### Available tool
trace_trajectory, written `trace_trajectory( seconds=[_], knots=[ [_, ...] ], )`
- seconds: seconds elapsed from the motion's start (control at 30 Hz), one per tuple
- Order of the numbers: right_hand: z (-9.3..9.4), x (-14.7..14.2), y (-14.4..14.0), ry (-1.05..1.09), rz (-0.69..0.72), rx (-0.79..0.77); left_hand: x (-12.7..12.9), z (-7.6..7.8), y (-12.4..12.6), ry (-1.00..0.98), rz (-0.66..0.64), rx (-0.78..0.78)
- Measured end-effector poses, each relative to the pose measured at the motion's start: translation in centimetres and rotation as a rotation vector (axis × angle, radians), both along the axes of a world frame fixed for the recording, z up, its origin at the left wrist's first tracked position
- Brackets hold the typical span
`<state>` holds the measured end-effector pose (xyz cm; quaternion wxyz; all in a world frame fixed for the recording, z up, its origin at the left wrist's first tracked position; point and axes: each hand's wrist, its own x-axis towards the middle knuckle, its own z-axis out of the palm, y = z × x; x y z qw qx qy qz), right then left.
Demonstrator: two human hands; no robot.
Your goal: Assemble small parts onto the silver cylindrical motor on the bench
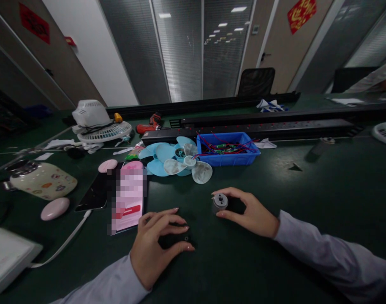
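My right hand [248, 211] has its thumb and forefinger around a small grey metal cylinder [220, 202], which looks like a small motor. The cylinder stands upright, its round top with dark holes turned up. To the left, my left hand [161, 240] rests over the table with fingers apart and nothing between them. A tiny ring [186, 238], perhaps a washer, lies near its thumb and fingertips. Ahead of both hands, light blue and clear fan blades [180, 158] lie in a pile beside a blue bin [231, 159] of wired circuit boards.
Left of my left hand lie a lit phone [129, 198], a dark phone [98, 192] and a cream patterned flask [44, 179]. Farther back are a white fan [94, 118], a red power drill [148, 124] and long black rails [269, 126]. Another metal cylinder [319, 147] stands right.
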<state>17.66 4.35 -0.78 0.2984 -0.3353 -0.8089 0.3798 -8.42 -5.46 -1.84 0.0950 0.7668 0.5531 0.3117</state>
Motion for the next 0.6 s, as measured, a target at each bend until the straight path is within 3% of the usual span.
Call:
trace_trajectory(
  seconds=[0.13,0.33,0.43,0.6],
  knots=[
    [0.0,0.0,0.0,0.012,-0.003,0.007,0.4,0.0,0.1,-0.057,0.032,0.048],
    [-0.1,-0.2,0.0,0.023,0.003,0.019,4.4,0.6,3.0,-0.297,0.129,0.295],
    [-0.2,-0.2,0.0,0.025,0.004,0.013,6.6,0.5,4.5,-0.416,0.098,0.378],
    [-0.4,-0.1,0.0,0.032,0.011,0.022,8.5,0.5,5.7,-0.493,0.021,0.368]
  ],
)
